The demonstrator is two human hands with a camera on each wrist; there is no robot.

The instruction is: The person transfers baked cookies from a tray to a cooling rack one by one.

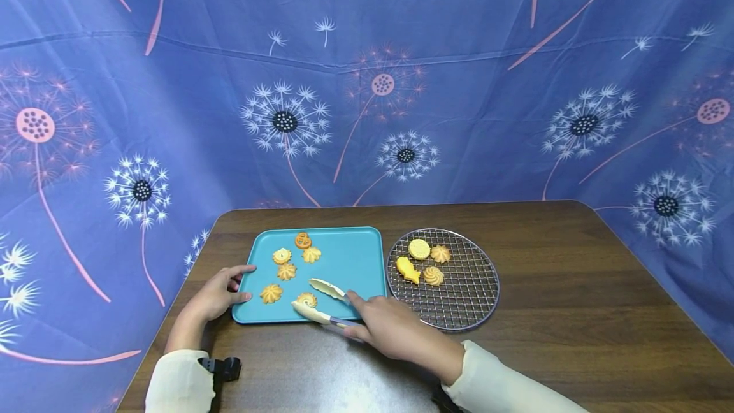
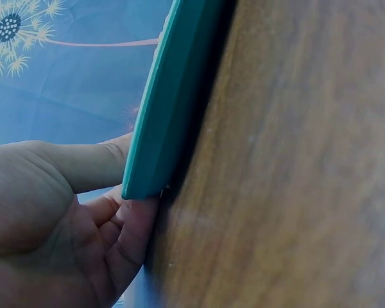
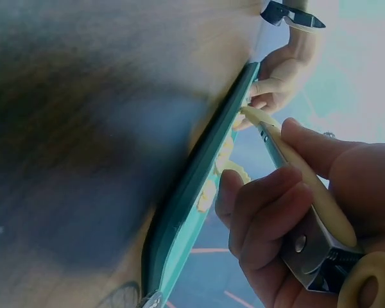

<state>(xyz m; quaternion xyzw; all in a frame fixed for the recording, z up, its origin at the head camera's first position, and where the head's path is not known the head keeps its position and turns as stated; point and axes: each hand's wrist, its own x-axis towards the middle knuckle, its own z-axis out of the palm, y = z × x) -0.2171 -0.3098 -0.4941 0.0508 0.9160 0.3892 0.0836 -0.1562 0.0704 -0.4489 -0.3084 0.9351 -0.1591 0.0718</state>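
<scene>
My left hand [image 1: 215, 295] grips the left edge of a blue-green tray [image 1: 350, 253]; in the left wrist view the thumb lies above the rim and the fingers curl beneath it. With my right hand [image 1: 390, 327] I hold cream-tipped tongs [image 1: 312, 312], their arms spread over the tray's front edge. A swirl cookie [image 1: 306, 299] lies between the tong tips. Other cookies on the tray include a flower-shaped cookie [image 1: 271, 293], another flower-shaped one [image 1: 286, 271] and a pretzel [image 1: 302, 240]. The right wrist view shows my fingers wrapped round the tongs' handle [image 3: 324, 205].
A round wire rack [image 1: 464, 298] stands just right of the tray. On it are a fish-shaped cookie [image 1: 408, 269], a round yellow cookie [image 1: 419, 248], a swirl cookie [image 1: 433, 276] and a flower-shaped one [image 1: 440, 253]. A blue dandelion-print cloth [image 1: 476, 113] hangs behind the wooden table [image 1: 573, 311].
</scene>
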